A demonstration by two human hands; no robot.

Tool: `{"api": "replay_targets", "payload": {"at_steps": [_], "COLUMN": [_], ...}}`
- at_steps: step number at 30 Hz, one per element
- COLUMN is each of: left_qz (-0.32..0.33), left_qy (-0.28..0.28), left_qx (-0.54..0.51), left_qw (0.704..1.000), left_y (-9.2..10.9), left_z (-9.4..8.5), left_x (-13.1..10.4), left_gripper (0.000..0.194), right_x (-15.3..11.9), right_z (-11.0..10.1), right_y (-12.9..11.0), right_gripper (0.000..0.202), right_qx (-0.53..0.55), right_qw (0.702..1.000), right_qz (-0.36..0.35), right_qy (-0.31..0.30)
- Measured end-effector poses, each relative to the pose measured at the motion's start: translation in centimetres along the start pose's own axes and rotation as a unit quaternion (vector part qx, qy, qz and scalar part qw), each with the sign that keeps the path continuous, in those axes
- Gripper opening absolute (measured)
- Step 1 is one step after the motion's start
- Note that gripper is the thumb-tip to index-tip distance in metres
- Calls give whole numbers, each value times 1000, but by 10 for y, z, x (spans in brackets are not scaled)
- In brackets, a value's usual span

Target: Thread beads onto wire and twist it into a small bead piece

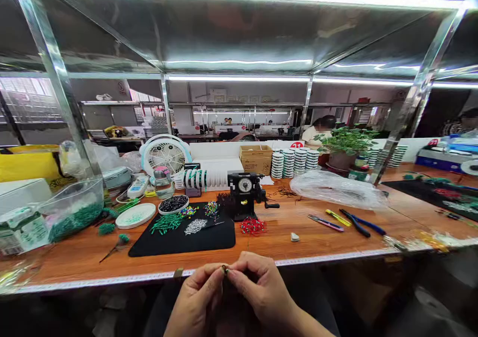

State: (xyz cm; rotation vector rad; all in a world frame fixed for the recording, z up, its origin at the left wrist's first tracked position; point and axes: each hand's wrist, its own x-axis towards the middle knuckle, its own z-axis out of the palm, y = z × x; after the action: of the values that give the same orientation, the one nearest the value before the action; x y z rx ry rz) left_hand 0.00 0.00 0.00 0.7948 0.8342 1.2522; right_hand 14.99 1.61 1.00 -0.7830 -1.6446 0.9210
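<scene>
Just in front of the table's near edge, my left hand [199,294] and my right hand [259,287] meet fingertip to fingertip. Between their pinched thumbs and forefingers sits a tiny dark looped piece [224,268], too small to name for certain. Both hands are closed on it. Beyond them lies a black mat [179,245] with green tube-like pieces [167,223], small clear beads [195,226] and multicoloured beads [211,208]. A black hand-cranked winding machine [244,192] with a dial stands past the mat, and red pieces [253,225] lie before it.
Pliers [360,222], a yellow cutter [338,217] and tweezers [324,223] lie at the right. A plastic bag [336,187], stacked spools [295,162] and a potted plant [343,148] stand behind. To the left are a fan [165,155] and a tub of green material [74,222].
</scene>
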Motion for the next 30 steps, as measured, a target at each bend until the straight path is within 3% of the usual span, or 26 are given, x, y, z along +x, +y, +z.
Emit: {"api": "replay_targets", "payload": {"at_steps": [4, 7, 10, 13, 15, 18, 21, 25, 30], "left_qz": [91, 193, 235, 242, 239, 270, 355, 418, 410], "left_qy": [45, 40, 18, 26, 28, 6, -15, -28, -47], "left_qx": [96, 250, 337, 367, 371, 385, 431, 477, 482], "left_qw": [990, 948, 912, 898, 897, 883, 829, 772, 773], "left_y": [-7, -12, -16, -18, -17, -16, -15, -13, -17], "left_z": [-9, -10, -4, 1, 0, -8, -18, -23, -23], "left_x": [-8, -9, -5, -1, 2, 2, 1, 0, 1], "left_gripper": [31, 26, 24, 24, 27, 27, 19, 16, 19], "right_x": [-4, -5, -5, -7, -8, -11, -12, -10, -10], "right_z": [4, 8, 11, 13, 13, 12, 10, 7, 7], "right_y": [8, 16, 23, 25, 24, 19, 11, -1, -5], "right_gripper": [15, 12, 11, 10, 11, 12, 15, 18, 18], "right_qx": [-119, -215, -272, -292, -287, -234, -158, -101, -52], "right_qw": [977, 936, 907, 897, 901, 937, 974, 990, 999], "right_qz": [-161, -261, -307, -318, -310, -247, -161, -93, 10], "right_qy": [69, 99, 94, 95, 101, 77, 32, 6, 13]}}
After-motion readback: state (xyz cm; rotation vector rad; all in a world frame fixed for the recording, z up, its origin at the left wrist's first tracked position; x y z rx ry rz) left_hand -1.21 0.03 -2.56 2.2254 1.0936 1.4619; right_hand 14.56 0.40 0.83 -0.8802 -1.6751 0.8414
